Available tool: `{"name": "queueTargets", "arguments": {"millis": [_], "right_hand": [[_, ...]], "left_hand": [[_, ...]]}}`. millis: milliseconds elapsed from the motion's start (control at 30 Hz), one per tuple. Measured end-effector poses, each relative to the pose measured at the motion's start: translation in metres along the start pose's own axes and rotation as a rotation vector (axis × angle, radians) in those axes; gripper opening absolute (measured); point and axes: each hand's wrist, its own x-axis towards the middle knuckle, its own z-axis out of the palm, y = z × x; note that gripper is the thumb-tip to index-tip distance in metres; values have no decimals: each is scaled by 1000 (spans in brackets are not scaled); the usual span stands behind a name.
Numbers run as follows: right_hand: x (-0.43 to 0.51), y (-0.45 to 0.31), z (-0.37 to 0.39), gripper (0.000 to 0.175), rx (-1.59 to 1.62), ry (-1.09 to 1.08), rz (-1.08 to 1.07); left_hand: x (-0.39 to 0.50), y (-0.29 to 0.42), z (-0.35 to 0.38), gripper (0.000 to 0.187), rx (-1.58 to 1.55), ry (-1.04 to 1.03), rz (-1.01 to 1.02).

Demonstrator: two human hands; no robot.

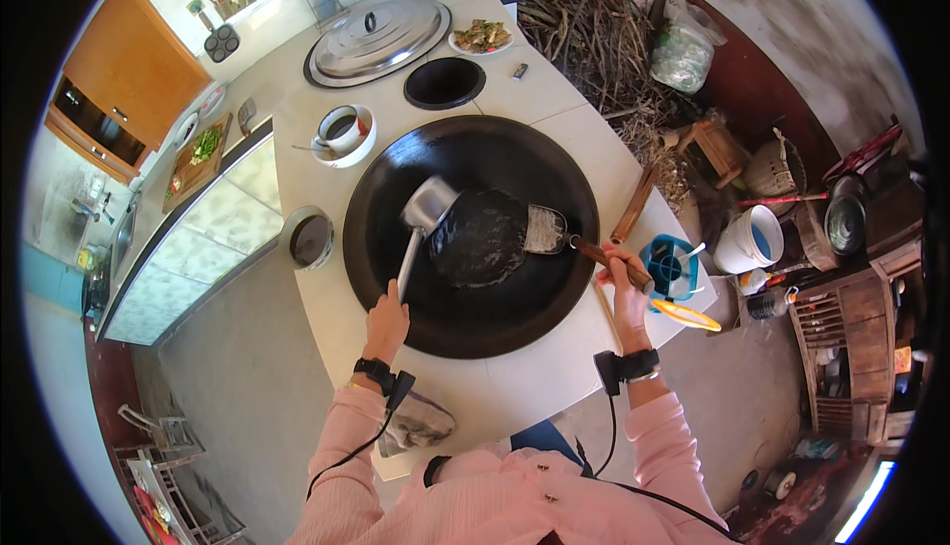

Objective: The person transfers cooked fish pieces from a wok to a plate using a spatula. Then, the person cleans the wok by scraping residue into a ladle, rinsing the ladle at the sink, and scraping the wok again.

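A large black wok (475, 322) is set into the tiled stove top, with dark liquid (482, 248) at its bottom. My left hand (387, 321) grips the handle of a metal ladle (429, 205), whose bowl is tilted over the wok's left part. In my right hand (623, 289) is the wooden handle of a metal wok spatula (545, 230); its blade lies at the right edge of the liquid. Beyond the wok are a bowl holding a cup (340, 128), a round opening (445, 83), a domed metal lid (378, 37) and a plate of cooked food (482, 37).
A bowl of dark liquid (310, 239) stands at the counter's left edge. Right of the wok are a blue seasoning caddy (670, 267), an orange-rimmed strainer (686, 315) and pieces of split bamboo (634, 204). A folded cloth (415, 422) lies near my left forearm. Firewood (579, 40) is piled behind right.
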Motion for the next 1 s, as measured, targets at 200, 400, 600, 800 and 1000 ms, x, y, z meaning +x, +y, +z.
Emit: {"name": "queueTargets", "arguments": {"millis": [200,400,600,800,1000], "right_hand": [[22,-10,-5,15,-57,-8,-7],[58,-15,15,20,-120,-58,57],[122,4,45,33,-216,-12,80],[98,89,87,19,65,52,247],[60,142,116,15,545,257,475]], "left_hand": [[-19,32,27,57,-107,-134,-39],[-62,61,23,19,-1471,-637,-410],[-115,63,-5,9,-1822,-713,-548],[-166,53,-46,13,-1717,-612,-661],[-194,29,-70,18,-1693,-570,-696]]}}
